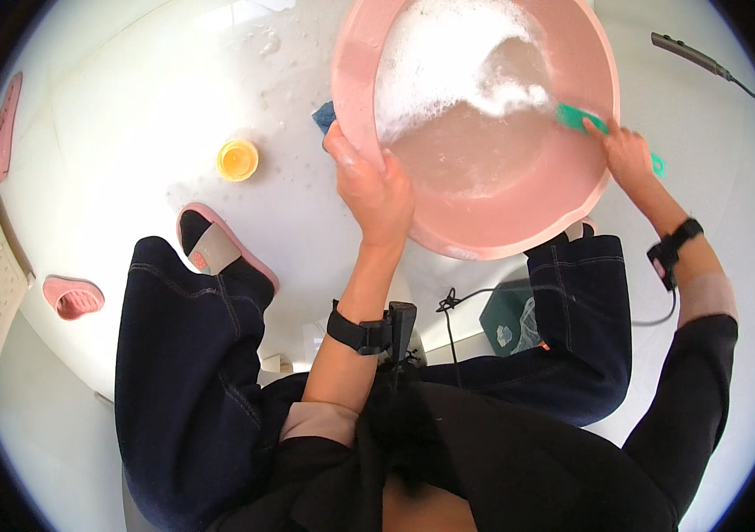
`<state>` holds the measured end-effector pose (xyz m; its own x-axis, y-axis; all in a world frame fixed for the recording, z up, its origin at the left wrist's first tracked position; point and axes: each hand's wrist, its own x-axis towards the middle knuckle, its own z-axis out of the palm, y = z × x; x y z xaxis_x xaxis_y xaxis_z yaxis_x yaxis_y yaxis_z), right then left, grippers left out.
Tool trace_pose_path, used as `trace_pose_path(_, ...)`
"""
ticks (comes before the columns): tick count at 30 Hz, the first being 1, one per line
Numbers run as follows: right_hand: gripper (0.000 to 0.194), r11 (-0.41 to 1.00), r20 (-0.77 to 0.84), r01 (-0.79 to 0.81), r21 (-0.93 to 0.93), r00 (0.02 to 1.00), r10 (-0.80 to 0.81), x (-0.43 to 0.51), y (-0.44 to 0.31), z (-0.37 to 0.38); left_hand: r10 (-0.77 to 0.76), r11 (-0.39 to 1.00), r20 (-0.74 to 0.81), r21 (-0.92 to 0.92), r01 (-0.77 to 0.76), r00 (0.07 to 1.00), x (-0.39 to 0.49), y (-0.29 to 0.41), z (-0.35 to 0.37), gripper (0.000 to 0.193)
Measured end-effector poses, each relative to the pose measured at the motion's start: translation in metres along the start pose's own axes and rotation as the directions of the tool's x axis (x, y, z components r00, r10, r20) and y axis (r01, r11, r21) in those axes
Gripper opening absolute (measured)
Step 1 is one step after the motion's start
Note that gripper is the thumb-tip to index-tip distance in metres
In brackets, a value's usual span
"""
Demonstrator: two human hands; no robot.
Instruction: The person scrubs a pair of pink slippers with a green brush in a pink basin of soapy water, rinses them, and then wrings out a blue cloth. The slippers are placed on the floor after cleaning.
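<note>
A pink plastic basin [354, 73], tilted, holds cloudy water and white suds [444, 60]. My left hand [374, 189] grips its near left rim, with wet fingers outside and the thumb over the edge. In my right hand [627, 153] is a green brush [574, 118], at the basin's right inner wall. Its holed handle end sticks out behind my hand, while its far end is blurred in the foam. A blue sponge or folded cloth [324, 116] shows beside the basin's left side, partly hidden by the rim and my left hand.
A glass jar of yellow contents [238, 160] stands on the wet white floor [284, 233]. Pink slippers [74, 298] lie at left. A grey corded handheld device [690, 53] lies at upper right. A dark green box [505, 318] and black cable [451, 302] are between my legs.
</note>
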<state>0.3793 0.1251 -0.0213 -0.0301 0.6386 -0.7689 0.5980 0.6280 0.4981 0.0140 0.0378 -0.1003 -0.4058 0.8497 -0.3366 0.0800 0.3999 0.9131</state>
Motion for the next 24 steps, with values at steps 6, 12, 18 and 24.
trace_pose_path(6, 0.057, 0.963, -0.501, -0.063, -0.263, 0.862, -0.080, 0.084, 0.054, -0.055, 0.058, 0.998, -0.013, 0.020, -0.058, 0.998, 0.002, -0.007, 0.002, 0.055)
trace_pose_path(12, 0.057, 0.976, -0.338, -0.149, -0.158, 0.937, 0.088, 0.062, 0.019, -0.027, 0.041, 0.998, -0.008, 0.037, -0.040, 0.999, 0.002, -0.006, 0.000, 0.056)
trace_pose_path(18, 0.048, 0.988, 0.161, -0.067, 0.143, 0.986, 0.043, -0.027, -0.042, 0.031, -0.008, 1.000, 0.017, 0.012, 0.008, 1.000, 0.002, -0.004, 0.001, 0.057)
trace_pose_path(24, 0.059, 0.953, -0.496, -0.028, -0.302, 0.858, -0.132, 0.095, 0.046, -0.061, 0.055, 0.998, -0.002, 0.005, -0.055, 0.998, 0.000, -0.009, 0.001, 0.057)
